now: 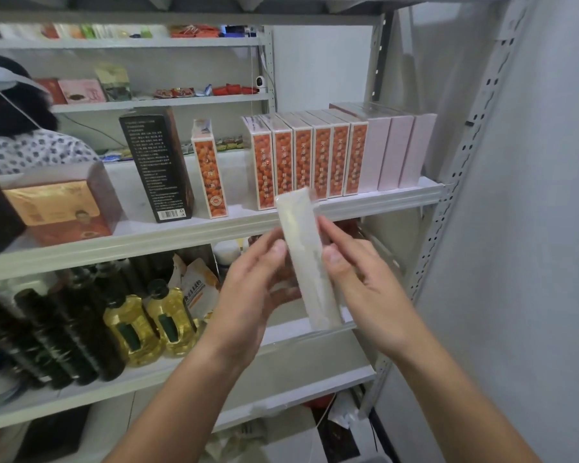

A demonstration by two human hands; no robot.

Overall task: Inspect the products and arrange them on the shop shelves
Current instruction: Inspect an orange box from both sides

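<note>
Reaching forward on bare forearms, gripping a pale box (306,259) between left hand (258,285) and right hand (361,282), thumbs frontmost.

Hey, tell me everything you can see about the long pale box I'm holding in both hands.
The long pale box is slim and whitish, glossy as if film-wrapped; blur hides any print. Its narrow face is toward the camera. It is held nearly upright, top tilted left, in front of the shelf edge under the orange boxes. The left hand pinches its left side, the right hand its right side.
</note>
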